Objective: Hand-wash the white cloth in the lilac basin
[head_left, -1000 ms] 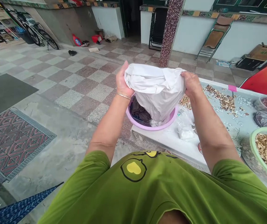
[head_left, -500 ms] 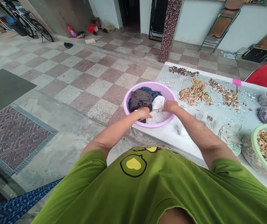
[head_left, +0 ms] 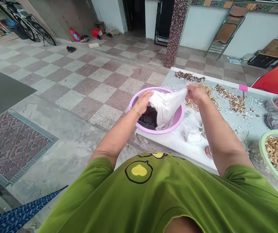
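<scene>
A white cloth garment (head_left: pixel 166 104) is stretched between my two hands over a purple basin (head_left: pixel 158 131); its lower part still hangs into the basin. My left hand (head_left: pixel 143 102), with a bracelet at the wrist, is closed on the garment's left side above the basin's left part. At the upper right, my right hand (head_left: pixel 196 93) pinches a pulled-out corner just beyond the basin rim. Dark clothes (head_left: pixel 149 117) lie in the basin under the cloth, partly hidden by it and by my left hand. What kind of garment the white one is, I cannot make out.
The basin stands at the left end of a white table (head_left: pixel 173 139). Red chillies (head_left: pixel 212 94), dried brown pieces (head_left: pixel 236 103), plastic bags (head_left: pixel 192 131) and a green-rimmed tub (head_left: pixel 262 145) share it. A red chair (head_left: pixel 275 77) is beyond; a floor mat (head_left: pixel 17 142) lies left.
Both hands have risen from inside the basin, lifting the white garment and spreading it. My right hand has moved up and right, my left hand up and slightly left.
</scene>
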A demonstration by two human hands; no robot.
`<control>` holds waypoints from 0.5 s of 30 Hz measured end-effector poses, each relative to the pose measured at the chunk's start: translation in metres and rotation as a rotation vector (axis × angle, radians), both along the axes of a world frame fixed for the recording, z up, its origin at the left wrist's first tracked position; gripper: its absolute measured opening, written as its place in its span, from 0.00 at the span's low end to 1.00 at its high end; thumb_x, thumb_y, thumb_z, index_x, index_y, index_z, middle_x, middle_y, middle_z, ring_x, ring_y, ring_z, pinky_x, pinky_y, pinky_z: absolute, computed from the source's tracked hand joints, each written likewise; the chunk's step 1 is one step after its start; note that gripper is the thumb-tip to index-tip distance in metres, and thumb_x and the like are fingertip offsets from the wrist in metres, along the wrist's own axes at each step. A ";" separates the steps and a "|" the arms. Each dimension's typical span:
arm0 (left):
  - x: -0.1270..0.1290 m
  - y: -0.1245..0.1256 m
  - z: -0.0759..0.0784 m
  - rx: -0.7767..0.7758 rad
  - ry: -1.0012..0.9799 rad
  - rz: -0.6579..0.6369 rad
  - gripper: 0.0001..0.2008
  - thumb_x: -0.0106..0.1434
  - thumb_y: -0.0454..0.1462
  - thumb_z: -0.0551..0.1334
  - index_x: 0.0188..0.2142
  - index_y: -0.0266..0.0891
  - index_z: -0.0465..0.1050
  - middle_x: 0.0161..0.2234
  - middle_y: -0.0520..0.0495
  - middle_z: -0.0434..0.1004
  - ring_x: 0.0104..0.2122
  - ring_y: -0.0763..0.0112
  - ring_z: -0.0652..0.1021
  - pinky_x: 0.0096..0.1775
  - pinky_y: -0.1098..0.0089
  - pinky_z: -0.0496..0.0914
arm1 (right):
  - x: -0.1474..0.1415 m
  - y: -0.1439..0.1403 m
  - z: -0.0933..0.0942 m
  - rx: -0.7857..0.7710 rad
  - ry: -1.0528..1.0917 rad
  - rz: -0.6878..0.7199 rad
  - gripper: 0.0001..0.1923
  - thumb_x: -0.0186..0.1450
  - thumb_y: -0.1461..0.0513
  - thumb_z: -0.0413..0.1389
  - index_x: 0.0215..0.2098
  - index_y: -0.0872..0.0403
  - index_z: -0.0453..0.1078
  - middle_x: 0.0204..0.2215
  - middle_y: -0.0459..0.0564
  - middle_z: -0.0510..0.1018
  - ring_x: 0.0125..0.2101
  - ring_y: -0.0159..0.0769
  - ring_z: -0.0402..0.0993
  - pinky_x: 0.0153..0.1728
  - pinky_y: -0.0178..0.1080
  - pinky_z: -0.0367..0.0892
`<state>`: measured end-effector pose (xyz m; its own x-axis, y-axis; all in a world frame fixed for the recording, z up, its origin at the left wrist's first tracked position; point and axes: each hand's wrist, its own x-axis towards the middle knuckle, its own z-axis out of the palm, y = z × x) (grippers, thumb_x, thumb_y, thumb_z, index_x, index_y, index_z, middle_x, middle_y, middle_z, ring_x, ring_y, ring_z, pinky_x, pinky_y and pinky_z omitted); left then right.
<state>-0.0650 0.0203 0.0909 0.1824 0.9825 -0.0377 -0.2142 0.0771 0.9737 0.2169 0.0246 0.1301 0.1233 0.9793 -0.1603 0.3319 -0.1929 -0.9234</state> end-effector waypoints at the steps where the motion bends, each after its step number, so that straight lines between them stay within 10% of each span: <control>1: -0.003 0.001 0.012 0.055 -0.056 0.045 0.10 0.63 0.42 0.65 0.33 0.38 0.68 0.31 0.53 0.72 0.31 0.73 0.77 0.36 0.73 0.73 | 0.004 0.004 0.011 0.056 0.063 -0.056 0.06 0.70 0.62 0.43 0.33 0.51 0.51 0.27 0.43 0.64 0.24 0.28 0.65 0.39 0.37 0.74; 7: -0.017 -0.011 0.037 0.200 -0.059 0.147 0.14 0.63 0.46 0.66 0.34 0.38 0.68 0.34 0.50 0.74 0.43 0.66 0.79 0.46 0.67 0.74 | 0.017 0.027 0.023 0.268 -0.002 -0.243 0.19 0.61 0.41 0.53 0.32 0.45 0.60 0.35 0.51 0.75 0.43 0.45 0.73 0.45 0.48 0.77; 12: -0.011 -0.004 -0.002 0.137 0.235 0.057 0.09 0.61 0.41 0.65 0.35 0.37 0.71 0.33 0.49 0.76 0.37 0.66 0.78 0.44 0.67 0.73 | 0.007 0.034 -0.025 0.161 -0.424 -0.193 0.14 0.72 0.51 0.43 0.36 0.49 0.64 0.35 0.50 0.76 0.34 0.37 0.70 0.42 0.42 0.74; 15: 0.002 0.000 -0.028 0.111 0.595 -0.091 0.09 0.58 0.34 0.62 0.39 0.34 0.75 0.35 0.45 0.78 0.39 0.62 0.78 0.47 0.63 0.72 | -0.013 0.021 -0.054 0.010 -0.621 -0.032 0.06 0.68 0.61 0.53 0.36 0.55 0.68 0.35 0.52 0.76 0.36 0.36 0.71 0.47 0.42 0.70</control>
<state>-0.0627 0.0205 0.0630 0.2445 0.9680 -0.0574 0.3718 -0.0389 0.9275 0.2037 0.0456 0.0757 0.2200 0.9747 -0.0398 0.8017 -0.2039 -0.5619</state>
